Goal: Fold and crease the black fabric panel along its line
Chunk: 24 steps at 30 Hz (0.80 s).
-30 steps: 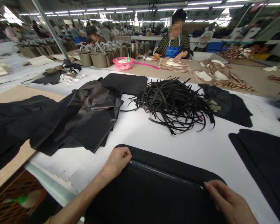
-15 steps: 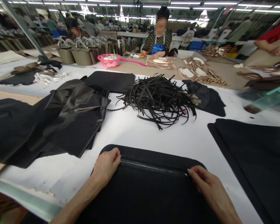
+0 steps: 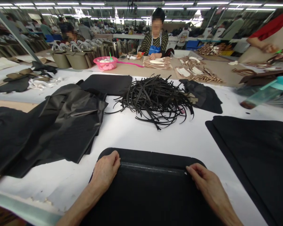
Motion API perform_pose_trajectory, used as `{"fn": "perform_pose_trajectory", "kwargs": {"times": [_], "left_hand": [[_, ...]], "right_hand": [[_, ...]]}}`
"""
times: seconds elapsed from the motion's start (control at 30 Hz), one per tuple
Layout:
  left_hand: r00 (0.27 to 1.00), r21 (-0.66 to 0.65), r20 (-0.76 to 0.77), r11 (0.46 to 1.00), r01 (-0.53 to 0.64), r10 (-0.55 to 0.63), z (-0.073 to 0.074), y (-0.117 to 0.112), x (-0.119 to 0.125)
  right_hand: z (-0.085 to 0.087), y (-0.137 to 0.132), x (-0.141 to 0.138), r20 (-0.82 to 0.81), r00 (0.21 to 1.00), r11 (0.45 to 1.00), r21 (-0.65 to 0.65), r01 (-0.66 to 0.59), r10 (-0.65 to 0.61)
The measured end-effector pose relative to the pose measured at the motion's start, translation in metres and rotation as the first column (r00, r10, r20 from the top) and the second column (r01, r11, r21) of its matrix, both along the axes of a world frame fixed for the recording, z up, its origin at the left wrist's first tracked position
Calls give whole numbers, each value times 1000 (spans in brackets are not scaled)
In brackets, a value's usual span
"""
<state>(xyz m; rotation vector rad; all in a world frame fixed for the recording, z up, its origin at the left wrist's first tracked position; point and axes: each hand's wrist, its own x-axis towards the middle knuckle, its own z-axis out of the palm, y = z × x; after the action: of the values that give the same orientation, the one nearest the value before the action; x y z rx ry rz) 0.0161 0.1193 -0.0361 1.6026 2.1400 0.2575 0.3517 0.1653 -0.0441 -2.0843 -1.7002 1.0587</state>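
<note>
A black rounded-corner panel [image 3: 151, 191] lies on the white table [image 3: 141, 135] right in front of me, with a thin strip [image 3: 153, 165] running along its far edge. My left hand [image 3: 105, 171] is closed on the left end of that strip at the panel's corner. My right hand [image 3: 204, 182] pinches the strip's right end against the panel. Both forearms rest over the panel.
A tangled heap of black straps [image 3: 155, 99] sits mid-table, crumpled dark fabric [image 3: 61, 119] at left, stacked black panels [image 3: 254, 150] at right, another black panel [image 3: 107, 84] behind. A pink bowl [image 3: 105, 63] and a seated person in a blue apron [image 3: 155, 40] are across the table.
The view has swung to the right, so everything sits further left in frame. My hands keep their hold on the strip's ends; the right hand has drawn in slightly toward the left.
</note>
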Motion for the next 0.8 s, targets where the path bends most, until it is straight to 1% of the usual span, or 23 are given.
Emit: {"fn": "perform_pose_trajectory", "kwargs": {"times": [0.1, 0.17, 0.3, 0.4, 0.47, 0.53, 0.6, 0.67, 0.8], "left_hand": [[996, -29, -82, 999, 24, -26, 5, 0, 7], [983, -59, -173, 997, 49, -59, 7, -1, 12], [906, -92, -398, 989, 119, -145, 7, -4, 22], [844, -55, -491, 975, 217, -215, 3, -8, 26], [811, 27, -515, 940, 340, -278, -3, -9, 25], [769, 126, -536, 868, 480, -348, -9, -10, 22], [731, 190, -564, 801, 568, -385, -14, -10, 18], [701, 206, -599, 772, 601, -387, -18, -12, 15], [651, 208, -658, 740, 640, -378, -22, -22, 17]], "right_hand": [[0, 0, 1, 24, 1000, 1000, 12, -7, 7], [-4, 1, 2, 31, 999, 999, 40, -16, 15], [-13, 1, 5, 32, 999, 993, 115, -17, 14], [-15, 1, 6, 14, 1000, 992, 130, -9, 7], [-13, 0, 6, -1, 1000, 989, 149, -7, 7], [-9, -1, 5, -3, 1000, 985, 171, -5, 6], [-6, -1, 3, 22, 1000, 983, 184, 0, -4], [-3, 0, 2, 61, 998, 983, 184, 6, -17], [-2, 0, 0, 106, 994, 980, 200, -1, -20]]}}
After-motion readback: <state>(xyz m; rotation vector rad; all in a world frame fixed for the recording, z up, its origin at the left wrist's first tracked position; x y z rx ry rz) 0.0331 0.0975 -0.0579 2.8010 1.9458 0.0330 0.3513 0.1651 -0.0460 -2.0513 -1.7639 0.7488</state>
